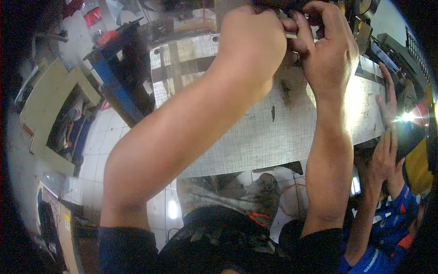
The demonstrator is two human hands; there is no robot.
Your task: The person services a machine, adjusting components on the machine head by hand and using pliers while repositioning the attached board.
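Both of my hands meet at the top edge of the head view, over the far side of a pale, scratched board (255,137). My left hand (253,43) is closed, its back toward me, and its fingertips are mostly hidden. Beside it, my right hand (329,52) has curled fingers, with the thumb and fingertips close to the left fingers. Something dark lies at the fingertips, too hidden and cut off by the frame for me to name. A dark smudge (286,89) marks the board below my hands.
At the right, a co-worker in a blue shirt (390,219) has hands (387,155) near the board's edge, by a bright light (407,116). A blue metal beam (116,89), a bottle with a red label (93,20) and a beige cut-out panel (45,107) stand left, over tiled floor (102,137).
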